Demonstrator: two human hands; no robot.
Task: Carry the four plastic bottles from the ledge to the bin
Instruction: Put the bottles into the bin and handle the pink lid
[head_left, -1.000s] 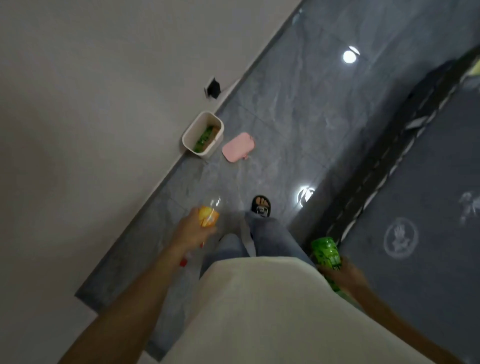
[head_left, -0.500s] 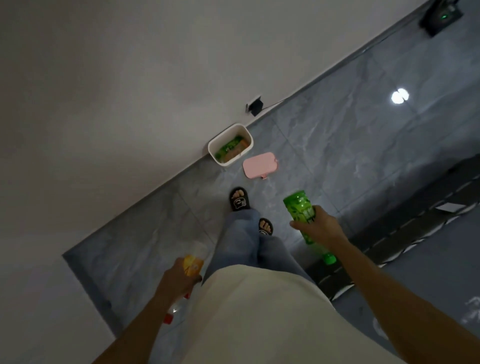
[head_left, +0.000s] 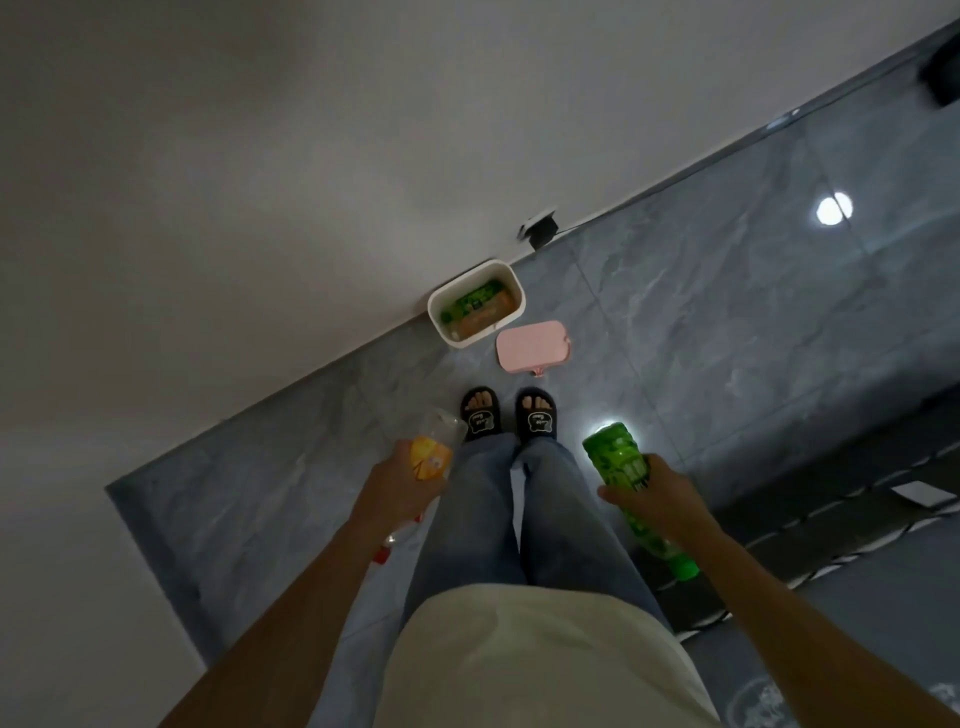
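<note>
My left hand (head_left: 400, 486) grips a clear bottle with an orange label (head_left: 430, 457), its red cap pointing back past my wrist. My right hand (head_left: 657, 493) grips a green bottle (head_left: 618, 457), cap end down behind the hand. A white open bin (head_left: 511, 288) stands against the wall just ahead of my feet. Inside it lie a green bottle (head_left: 470, 301) and an orange-labelled bottle (head_left: 485, 317). Both hands hang at my sides, short of the bin.
The pink bin lid (head_left: 531, 345) lies on the grey tiled floor right of the bin. A black plug (head_left: 540, 228) sits in a wall socket above it. A dark rug (head_left: 831, 545) borders the floor at the right. My sandalled feet (head_left: 509, 415) stand together before the bin.
I have walked up to the bin, which is now closer and centred. My feet have come together. Both hands still hold their bottles, now level at my sides.
</note>
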